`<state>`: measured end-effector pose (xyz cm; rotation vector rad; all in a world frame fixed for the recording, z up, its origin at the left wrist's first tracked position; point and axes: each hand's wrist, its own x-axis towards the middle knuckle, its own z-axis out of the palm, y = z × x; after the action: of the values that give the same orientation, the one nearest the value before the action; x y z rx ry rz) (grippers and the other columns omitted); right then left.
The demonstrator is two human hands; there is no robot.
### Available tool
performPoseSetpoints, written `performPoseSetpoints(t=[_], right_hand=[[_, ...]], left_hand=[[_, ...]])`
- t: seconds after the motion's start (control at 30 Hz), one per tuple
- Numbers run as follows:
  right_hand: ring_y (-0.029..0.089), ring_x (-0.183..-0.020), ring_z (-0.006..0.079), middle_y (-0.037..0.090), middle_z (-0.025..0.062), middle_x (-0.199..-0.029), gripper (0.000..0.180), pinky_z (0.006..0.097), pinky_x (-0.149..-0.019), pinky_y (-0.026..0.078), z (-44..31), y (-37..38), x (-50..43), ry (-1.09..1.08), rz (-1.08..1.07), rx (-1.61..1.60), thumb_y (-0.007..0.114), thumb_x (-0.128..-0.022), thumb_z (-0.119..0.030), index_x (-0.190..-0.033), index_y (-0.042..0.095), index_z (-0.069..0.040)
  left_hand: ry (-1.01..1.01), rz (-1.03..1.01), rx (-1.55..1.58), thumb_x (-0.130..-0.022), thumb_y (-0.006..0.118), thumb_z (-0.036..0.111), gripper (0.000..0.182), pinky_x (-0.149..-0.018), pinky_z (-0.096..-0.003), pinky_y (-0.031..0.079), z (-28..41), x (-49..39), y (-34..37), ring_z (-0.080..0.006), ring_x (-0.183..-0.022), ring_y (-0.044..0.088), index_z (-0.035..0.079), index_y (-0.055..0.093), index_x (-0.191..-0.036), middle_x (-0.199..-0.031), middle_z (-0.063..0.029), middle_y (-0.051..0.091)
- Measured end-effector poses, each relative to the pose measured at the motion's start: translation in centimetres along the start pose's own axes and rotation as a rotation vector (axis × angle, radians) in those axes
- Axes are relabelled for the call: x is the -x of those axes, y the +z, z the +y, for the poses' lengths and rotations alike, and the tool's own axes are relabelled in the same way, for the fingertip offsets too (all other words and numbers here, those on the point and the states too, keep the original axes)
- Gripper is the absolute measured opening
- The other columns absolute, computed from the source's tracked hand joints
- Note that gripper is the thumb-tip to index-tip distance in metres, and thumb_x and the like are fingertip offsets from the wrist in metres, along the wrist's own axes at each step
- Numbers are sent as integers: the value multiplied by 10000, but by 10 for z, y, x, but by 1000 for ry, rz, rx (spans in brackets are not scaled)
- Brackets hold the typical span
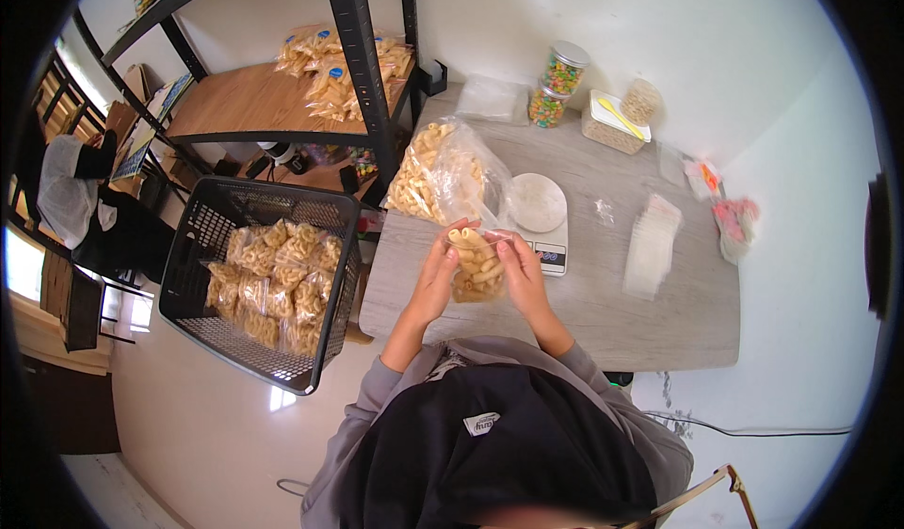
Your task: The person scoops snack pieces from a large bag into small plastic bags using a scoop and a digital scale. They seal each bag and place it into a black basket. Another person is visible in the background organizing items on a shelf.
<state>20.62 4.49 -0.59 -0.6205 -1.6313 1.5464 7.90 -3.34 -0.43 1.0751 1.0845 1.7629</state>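
Observation:
Between my hands is a small clear plastic bag [478, 275] filled with tube-shaped, pasta-like snacks. My left hand [436, 278] grips the left side of its mouth, and my right hand [521, 268] grips the right side. A few tubes reach up to the bag's rim. Just beyond my hands, a large clear bag [452, 172] of the same snacks lies on the table with its mouth facing me. To its right is a digital kitchen scale [538, 208] with a round white plate; my right hand covers part of its front.
At left stands a black plastic crate [261, 282] holding several filled bags. Flat clear bags [651, 246] lie on the table [565, 338] at right. Candy jars [558, 84] and a lidded tub [613, 130] stand by the wall. A person [92, 190] works beyond the metal shelf [268, 134].

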Motion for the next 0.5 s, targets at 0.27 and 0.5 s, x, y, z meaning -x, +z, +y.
performPoseSetpoints(t=[0.27, 0.5], right_hand=[[540, -999, 161, 571, 106, -1062, 296, 285, -870, 411, -4, 6, 1, -57, -100, -35, 497, -902, -100, -1170, 452, 18], [544, -959, 126, 571, 87, -1042, 280, 254, -842, 420, -3, 2, 7, 1, -88, -134, 522, -895, -91, -1148, 462, 11]], left_hand=[[-15, 74, -126, -947, 391, 153, 323, -935, -278, 359, -3, 4, -10, -174, -1081, 487, -10, 507, -1201, -1146, -116, 538], [59, 170, -162, -898, 505, 86, 277, -861, -253, 399, -9, 3, -2, -128, -970, 513, -13, 535, -1154, -993, -67, 559]])
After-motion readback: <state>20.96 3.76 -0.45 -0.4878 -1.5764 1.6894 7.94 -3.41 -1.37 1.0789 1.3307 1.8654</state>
